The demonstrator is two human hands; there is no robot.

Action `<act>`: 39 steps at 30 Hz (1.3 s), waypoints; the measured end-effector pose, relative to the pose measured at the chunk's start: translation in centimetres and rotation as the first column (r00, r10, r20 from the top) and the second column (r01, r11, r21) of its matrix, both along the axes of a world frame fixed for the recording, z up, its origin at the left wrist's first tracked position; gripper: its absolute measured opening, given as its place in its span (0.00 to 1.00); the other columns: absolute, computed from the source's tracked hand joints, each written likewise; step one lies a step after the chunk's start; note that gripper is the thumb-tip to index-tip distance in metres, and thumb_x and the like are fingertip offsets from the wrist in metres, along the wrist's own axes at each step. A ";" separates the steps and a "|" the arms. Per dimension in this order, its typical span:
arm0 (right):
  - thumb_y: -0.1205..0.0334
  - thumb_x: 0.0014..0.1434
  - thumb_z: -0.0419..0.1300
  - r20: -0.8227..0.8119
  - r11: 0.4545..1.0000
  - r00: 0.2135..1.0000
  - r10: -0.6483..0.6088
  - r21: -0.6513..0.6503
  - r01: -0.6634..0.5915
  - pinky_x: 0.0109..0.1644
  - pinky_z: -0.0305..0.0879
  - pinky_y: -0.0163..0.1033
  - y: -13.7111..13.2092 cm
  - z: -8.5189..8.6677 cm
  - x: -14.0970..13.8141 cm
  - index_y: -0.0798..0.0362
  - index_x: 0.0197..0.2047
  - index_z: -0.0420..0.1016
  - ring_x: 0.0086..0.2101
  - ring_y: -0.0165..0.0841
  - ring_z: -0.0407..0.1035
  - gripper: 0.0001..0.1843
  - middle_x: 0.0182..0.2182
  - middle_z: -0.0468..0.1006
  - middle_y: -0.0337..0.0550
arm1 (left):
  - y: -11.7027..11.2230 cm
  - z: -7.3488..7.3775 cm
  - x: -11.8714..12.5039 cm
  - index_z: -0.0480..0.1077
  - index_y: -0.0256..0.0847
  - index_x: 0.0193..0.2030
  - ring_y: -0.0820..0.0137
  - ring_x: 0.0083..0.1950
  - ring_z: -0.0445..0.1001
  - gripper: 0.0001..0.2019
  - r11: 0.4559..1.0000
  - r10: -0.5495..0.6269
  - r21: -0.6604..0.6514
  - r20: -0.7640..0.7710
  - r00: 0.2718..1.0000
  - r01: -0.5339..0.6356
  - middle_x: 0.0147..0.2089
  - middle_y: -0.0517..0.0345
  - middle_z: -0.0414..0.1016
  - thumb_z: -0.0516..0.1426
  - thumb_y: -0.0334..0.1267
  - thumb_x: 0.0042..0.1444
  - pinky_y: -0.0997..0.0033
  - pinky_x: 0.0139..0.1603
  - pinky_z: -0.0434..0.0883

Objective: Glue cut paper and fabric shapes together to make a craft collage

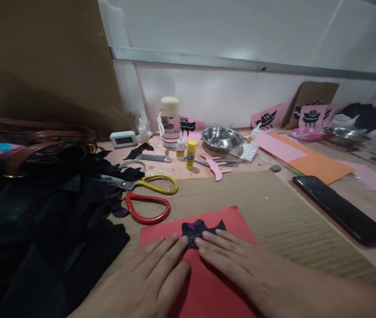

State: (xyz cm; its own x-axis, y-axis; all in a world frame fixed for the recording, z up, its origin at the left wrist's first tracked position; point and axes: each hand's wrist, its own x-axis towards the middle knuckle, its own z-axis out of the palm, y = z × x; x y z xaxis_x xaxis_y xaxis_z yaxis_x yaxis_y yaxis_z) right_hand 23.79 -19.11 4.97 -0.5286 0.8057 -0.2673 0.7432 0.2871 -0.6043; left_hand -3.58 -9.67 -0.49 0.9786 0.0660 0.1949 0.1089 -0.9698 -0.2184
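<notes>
Head view: left hand (155, 276) and right hand (237, 265) flat, fingers (171, 247) extended, gripping nothing, tips on black cutout (197, 229). Cutout lies on red paper (237, 223). Scissors (148, 196) at 10 o'clock.

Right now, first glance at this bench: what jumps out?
The red sheet at bottom centre carries a black cut-out. The left hand and right hand lie flat on the sheet, fingertips on the cut-out's lower edge. Next come the scissors with red and yellow handles, just behind and left of the sheet, and a dark phone lying at the right.

Yellow scissors (131, 184), steel bowl (223, 138), phone (343, 210)
</notes>
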 end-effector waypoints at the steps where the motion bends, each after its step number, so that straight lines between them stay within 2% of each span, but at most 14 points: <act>1: 0.42 0.68 0.60 0.005 1.000 1.000 0.005 0.007 -0.005 0.75 0.43 0.49 0.0 0.0 0.0 0.63 0.74 0.57 0.72 0.46 0.48 0.43 0.72 0.51 0.58 | 0.0 -0.1 -0.1 0.72 0.37 0.64 0.57 0.64 0.76 0.22 1.000 0.002 0.001 0.012 1.000 -0.002 0.67 0.44 0.73 0.55 0.46 0.69 0.66 0.62 0.74; 5: 0.48 0.73 0.56 -0.003 1.000 1.000 -0.001 0.029 0.001 0.75 0.44 0.47 -0.1 0.1 0.1 0.60 0.74 0.56 0.72 0.42 0.50 0.35 0.72 0.53 0.53 | 0.1 -0.3 -0.3 0.70 0.37 0.65 0.58 0.65 0.75 0.20 0.998 -0.014 0.054 0.022 1.000 0.012 0.68 0.45 0.71 0.53 0.41 0.70 0.66 0.64 0.72; 8: 0.47 0.74 0.53 -0.031 0.999 0.999 -0.011 0.030 0.012 0.75 0.45 0.47 -0.4 -0.2 0.3 0.57 0.74 0.57 0.71 0.42 0.52 0.33 0.72 0.54 0.51 | 0.5 -0.1 0.0 0.70 0.37 0.65 0.59 0.65 0.75 0.20 0.998 -0.022 0.061 0.026 0.999 0.020 0.68 0.46 0.72 0.54 0.38 0.69 0.66 0.65 0.71; 12: 0.48 0.72 0.57 0.021 0.998 0.999 -0.029 0.055 0.028 0.75 0.48 0.47 -0.6 -0.8 0.1 0.58 0.73 0.59 0.70 0.43 0.55 0.35 0.71 0.55 0.50 | 0.9 0.1 0.4 0.72 0.36 0.62 0.59 0.62 0.78 0.18 0.997 -0.048 0.069 0.041 0.998 0.045 0.65 0.47 0.75 0.55 0.37 0.68 0.68 0.61 0.74; 15: 0.50 0.70 0.61 0.038 0.996 0.998 -0.041 0.086 0.037 0.74 0.51 0.48 -0.4 -0.7 -0.1 0.53 0.74 0.59 0.69 0.44 0.58 0.35 0.71 0.57 0.49 | 0.8 0.0 0.5 0.73 0.36 0.60 0.60 0.63 0.77 0.17 0.999 -0.027 0.034 0.075 0.997 0.024 0.66 0.47 0.75 0.55 0.34 0.67 0.68 0.63 0.72; 18: 0.48 0.68 0.62 0.060 0.996 0.996 -0.061 0.070 0.057 0.74 0.53 0.49 -0.5 -0.5 0.4 0.54 0.74 0.59 0.69 0.46 0.60 0.37 0.71 0.58 0.51 | 0.9 0.0 0.3 0.72 0.38 0.62 0.60 0.65 0.75 0.18 1.000 -0.002 -0.016 0.085 0.996 0.003 0.68 0.47 0.72 0.54 0.34 0.67 0.67 0.66 0.71; 22: 0.43 0.66 0.62 0.054 0.990 0.992 -0.114 0.094 0.109 0.71 0.60 0.49 -1.7 -1.6 1.8 0.48 0.77 0.52 0.69 0.47 0.59 0.43 0.73 0.55 0.47 | 1.2 -0.3 -0.2 0.71 0.37 0.65 0.59 0.67 0.73 0.22 0.999 0.008 -0.048 0.042 0.999 -0.006 0.70 0.48 0.70 0.56 0.38 0.66 0.67 0.65 0.71; 25: 0.50 0.70 0.60 0.029 0.972 0.989 -0.142 0.192 0.134 0.71 0.61 0.48 -2.9 -2.7 2.3 0.44 0.78 0.47 0.69 0.45 0.60 0.40 0.74 0.54 0.42 | 1.3 -1.5 -1.1 0.63 0.37 0.72 0.60 0.70 0.69 0.29 0.999 0.045 0.008 0.021 0.999 -0.046 0.73 0.48 0.63 0.55 0.33 0.64 0.68 0.68 0.68; 27: 0.52 0.71 0.58 0.029 0.959 0.990 -0.138 0.252 0.127 0.72 0.60 0.48 -3.3 -3.1 2.2 0.45 0.78 0.48 0.68 0.47 0.61 0.38 0.74 0.57 0.42 | 1.2 -2.6 -1.9 0.54 0.40 0.77 0.62 0.73 0.64 0.34 0.996 0.082 0.024 0.020 0.996 -0.083 0.76 0.51 0.58 0.53 0.30 0.63 0.68 0.72 0.62; 31: 0.54 0.70 0.57 0.091 0.922 0.987 -0.134 0.375 0.091 0.71 0.63 0.49 -2.9 -4.1 2.3 0.46 0.78 0.51 0.67 0.49 0.64 0.37 0.72 0.61 0.44 | 1.2 -3.9 -3.3 0.44 0.48 0.80 0.62 0.74 0.62 0.38 0.981 0.176 -0.087 -0.002 0.984 -0.175 0.77 0.54 0.58 0.54 0.32 0.66 0.67 0.76 0.56; 33: 0.53 0.69 0.58 0.103 0.914 0.988 -0.119 0.400 0.068 0.69 0.68 0.49 -2.4 -5.0 2.6 0.45 0.78 0.53 0.65 0.49 0.67 0.37 0.71 0.65 0.45 | 1.3 -3.6 -3.5 0.42 0.49 0.80 0.60 0.74 0.63 0.38 0.973 0.197 -0.124 -0.004 0.980 -0.196 0.76 0.54 0.59 0.54 0.34 0.68 0.65 0.76 0.56; 35: 0.48 0.67 0.61 0.093 0.920 0.992 -0.091 0.390 0.048 0.66 0.70 0.51 -2.0 -5.5 2.8 0.47 0.77 0.57 0.64 0.52 0.68 0.40 0.69 0.68 0.49 | 1.3 -2.7 -3.3 0.43 0.49 0.80 0.59 0.74 0.62 0.37 0.975 0.194 -0.114 0.009 0.981 -0.192 0.76 0.54 0.58 0.53 0.34 0.68 0.63 0.76 0.55; 37: 0.43 0.65 0.62 0.082 0.923 0.993 -0.088 0.382 0.050 0.67 0.69 0.54 -1.9 -5.0 2.7 0.49 0.75 0.60 0.64 0.53 0.68 0.41 0.68 0.70 0.52 | 1.4 -1.8 -2.7 0.45 0.45 0.80 0.61 0.76 0.59 0.36 0.986 0.157 -0.065 0.036 0.987 -0.155 0.77 0.54 0.56 0.51 0.31 0.67 0.63 0.77 0.52; 39: 0.44 0.67 0.60 0.042 0.916 0.992 -0.116 0.392 0.091 0.68 0.66 0.53 -2.1 -3.7 2.4 0.48 0.72 0.68 0.63 0.50 0.70 0.34 0.66 0.73 0.51 | 1.4 -1.0 -1.9 0.50 0.42 0.78 0.63 0.76 0.57 0.34 0.996 0.084 -0.018 0.066 0.994 -0.083 0.77 0.53 0.55 0.51 0.28 0.67 0.63 0.77 0.52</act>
State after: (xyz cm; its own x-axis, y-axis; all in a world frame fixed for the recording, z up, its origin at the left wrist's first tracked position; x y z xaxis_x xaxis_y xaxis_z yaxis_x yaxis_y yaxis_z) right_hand 26.17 -21.19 1.26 -0.4288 0.9021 0.0478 0.8143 0.4089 -0.4119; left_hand -5.49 -8.29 -1.50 0.9545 0.1506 0.2575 0.2036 -0.9598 -0.1932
